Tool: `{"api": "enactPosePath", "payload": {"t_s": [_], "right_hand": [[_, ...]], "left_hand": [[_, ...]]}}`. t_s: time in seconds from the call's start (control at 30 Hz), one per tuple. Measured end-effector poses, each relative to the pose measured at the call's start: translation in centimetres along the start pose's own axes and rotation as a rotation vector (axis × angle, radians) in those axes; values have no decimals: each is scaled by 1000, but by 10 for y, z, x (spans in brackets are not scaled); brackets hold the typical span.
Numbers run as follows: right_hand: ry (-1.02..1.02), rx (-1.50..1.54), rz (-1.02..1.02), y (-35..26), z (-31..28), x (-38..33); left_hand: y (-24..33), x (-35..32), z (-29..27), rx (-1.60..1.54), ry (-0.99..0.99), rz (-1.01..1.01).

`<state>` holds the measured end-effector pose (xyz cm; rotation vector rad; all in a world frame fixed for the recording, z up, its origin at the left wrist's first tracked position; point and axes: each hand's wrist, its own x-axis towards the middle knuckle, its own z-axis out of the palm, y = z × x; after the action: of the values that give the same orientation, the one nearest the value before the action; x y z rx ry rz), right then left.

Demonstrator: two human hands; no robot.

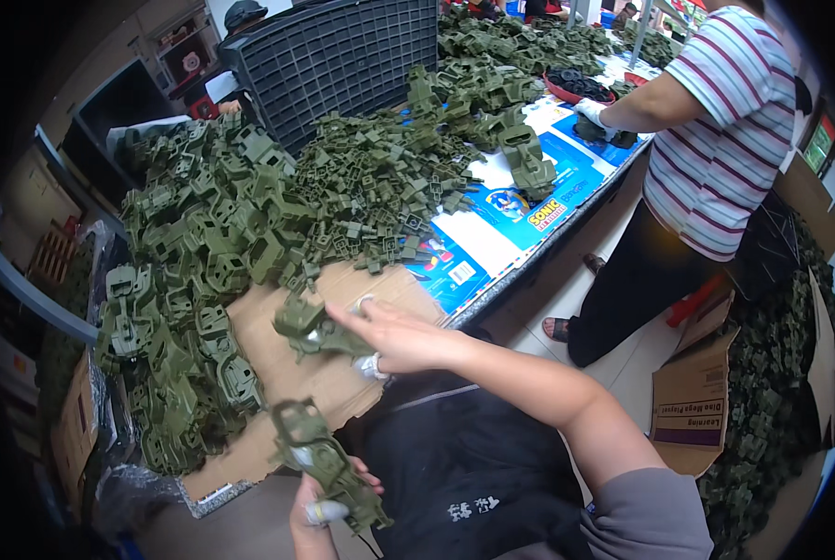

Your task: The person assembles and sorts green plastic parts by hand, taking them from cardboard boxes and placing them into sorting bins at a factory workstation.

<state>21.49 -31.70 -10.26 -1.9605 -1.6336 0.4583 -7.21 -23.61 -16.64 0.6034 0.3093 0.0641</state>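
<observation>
At the lower middle my left hand (316, 509), a white covering on its thumb, is closed round a long olive-green plastic toy vehicle body (329, 462), held tilted off the near edge of the cardboard. Farther forward, my right hand (394, 338) grips a second olive-green plastic part (310, 327) over the cardboard sheet (343, 387). White coverings show on its fingers, and part of that piece is hidden beneath the hand. Some blur softens both pieces.
Green vehicle bodies (193, 355) heap up at the left, with smaller green parts (371, 177) ahead. Behind stands a black plastic crate (333, 70). A person in a striped shirt (716, 131) works at right, near a red basin (581, 91). Boxes of green parts (763, 411) stand right.
</observation>
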Motion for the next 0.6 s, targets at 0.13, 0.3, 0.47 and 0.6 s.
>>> {"api": "enactPosePath", "payload": {"t_s": [0.13, 0.3, 0.47, 0.6], "right_hand": [[584, -321, -208, 50, -11, 32], [572, -744, -222, 118, -36, 47], [603, -670, -559, 140, -32, 59], [614, -315, -389, 90, -44, 28]], "left_hand": [[-16, -1, -2, 194, -112, 100], [-37, 3, -21, -55, 8, -13], [-59, 5, -46, -91, 11, -237], [-99, 9, -79, -138, 402, -422]]}}
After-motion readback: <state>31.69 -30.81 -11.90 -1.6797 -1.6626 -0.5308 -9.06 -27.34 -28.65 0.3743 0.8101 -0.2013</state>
